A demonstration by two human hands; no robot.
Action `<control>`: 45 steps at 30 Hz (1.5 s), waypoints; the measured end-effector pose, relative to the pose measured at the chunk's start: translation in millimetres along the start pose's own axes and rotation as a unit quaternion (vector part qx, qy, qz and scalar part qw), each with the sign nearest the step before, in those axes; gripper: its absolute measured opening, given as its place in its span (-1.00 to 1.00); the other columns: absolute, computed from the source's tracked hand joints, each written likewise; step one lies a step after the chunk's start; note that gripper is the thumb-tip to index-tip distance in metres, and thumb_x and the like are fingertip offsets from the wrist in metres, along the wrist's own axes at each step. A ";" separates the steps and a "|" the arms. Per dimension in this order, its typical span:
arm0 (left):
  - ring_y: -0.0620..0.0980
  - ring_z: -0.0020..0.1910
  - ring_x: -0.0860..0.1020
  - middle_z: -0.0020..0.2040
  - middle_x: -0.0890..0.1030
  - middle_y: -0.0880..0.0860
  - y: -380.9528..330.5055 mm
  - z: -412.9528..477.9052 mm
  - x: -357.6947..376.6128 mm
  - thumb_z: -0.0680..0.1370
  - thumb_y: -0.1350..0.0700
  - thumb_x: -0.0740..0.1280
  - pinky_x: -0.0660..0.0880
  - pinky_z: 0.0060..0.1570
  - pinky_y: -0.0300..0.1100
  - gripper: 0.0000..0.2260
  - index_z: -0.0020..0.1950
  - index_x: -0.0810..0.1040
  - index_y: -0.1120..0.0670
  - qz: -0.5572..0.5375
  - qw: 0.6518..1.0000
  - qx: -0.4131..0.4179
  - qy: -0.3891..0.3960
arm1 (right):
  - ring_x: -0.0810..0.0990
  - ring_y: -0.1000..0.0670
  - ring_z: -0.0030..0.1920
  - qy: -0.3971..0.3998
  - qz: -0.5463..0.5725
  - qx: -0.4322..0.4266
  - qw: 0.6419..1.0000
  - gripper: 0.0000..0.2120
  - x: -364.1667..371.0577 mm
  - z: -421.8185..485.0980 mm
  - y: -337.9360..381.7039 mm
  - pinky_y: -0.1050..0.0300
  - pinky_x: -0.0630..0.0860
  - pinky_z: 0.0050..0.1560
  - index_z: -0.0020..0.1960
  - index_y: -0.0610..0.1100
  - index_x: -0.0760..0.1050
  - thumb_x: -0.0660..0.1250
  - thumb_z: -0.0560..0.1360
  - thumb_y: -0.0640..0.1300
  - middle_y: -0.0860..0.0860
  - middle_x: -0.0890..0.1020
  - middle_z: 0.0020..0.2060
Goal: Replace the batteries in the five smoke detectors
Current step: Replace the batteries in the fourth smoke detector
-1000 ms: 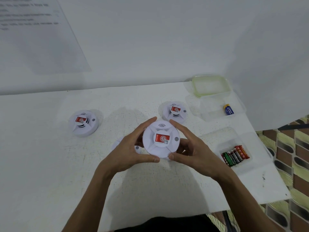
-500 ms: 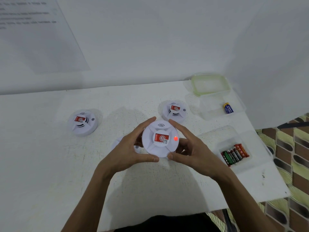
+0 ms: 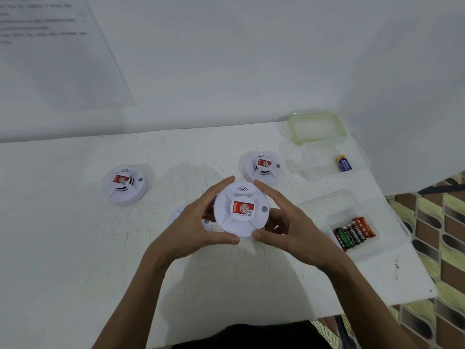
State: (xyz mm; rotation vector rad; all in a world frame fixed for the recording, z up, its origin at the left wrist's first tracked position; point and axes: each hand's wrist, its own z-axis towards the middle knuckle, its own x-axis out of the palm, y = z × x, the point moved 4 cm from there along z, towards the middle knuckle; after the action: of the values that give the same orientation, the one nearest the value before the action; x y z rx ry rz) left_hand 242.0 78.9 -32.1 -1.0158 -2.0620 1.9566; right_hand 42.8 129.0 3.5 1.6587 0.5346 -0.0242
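My grip is two-handed and closed round the held smoke detector (image 3: 241,209): my left hand (image 3: 193,227) curls round its left rim and my right hand (image 3: 289,227) round its right rim, thumbs on the near edge and fingertips on the far edge. I hold it face up, just above the white worktop (image 3: 75,248). Its face has a red label with a white circular logo, a small QR code at the label's corner, a printed wave mark above the label and a grey round spot to the right; I cannot read the label's small writing. A second smoke detector (image 3: 125,183) lies well to the left of the held one, a third smoke detector (image 3: 264,167) lies just beyond it to the right, and a fourth smoke detector (image 3: 176,214) shows partly from under my left hand. To the right of the held one, a clear tray (image 3: 352,197) holds AA batteries (image 3: 354,233); the black ones read EVEREADY. Beyond and to the right, a clear box (image 3: 319,170) holds a blue battery (image 3: 344,162), its writing too small to read, with a green-rimmed lid (image 3: 317,127) behind it. Far beyond and to the left, a sheet of paper (image 3: 50,59) carries blurred lines of text.
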 end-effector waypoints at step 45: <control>-0.09 0.13 0.55 0.29 0.46 -0.15 -1.5 21.7 -28.3 0.26 -0.04 0.56 0.56 0.05 -0.21 -0.19 0.40 0.20 -0.16 -0.017 0.995 -0.005 -0.095 | 0.63 0.14 -0.11 -0.027 -0.051 0.018 0.998 -0.24 1.9 66.1 -1.2 0.30 0.57 -0.13 0.44 0.18 0.15 0.51 0.40 -0.06 0.14 0.60 0.09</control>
State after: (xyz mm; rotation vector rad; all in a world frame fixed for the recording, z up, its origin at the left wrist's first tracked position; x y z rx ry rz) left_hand 251.8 45.5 -24.2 -0.8203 -2.1705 2.1008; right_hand 63.0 67.4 -9.5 1.6603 0.5806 -0.1551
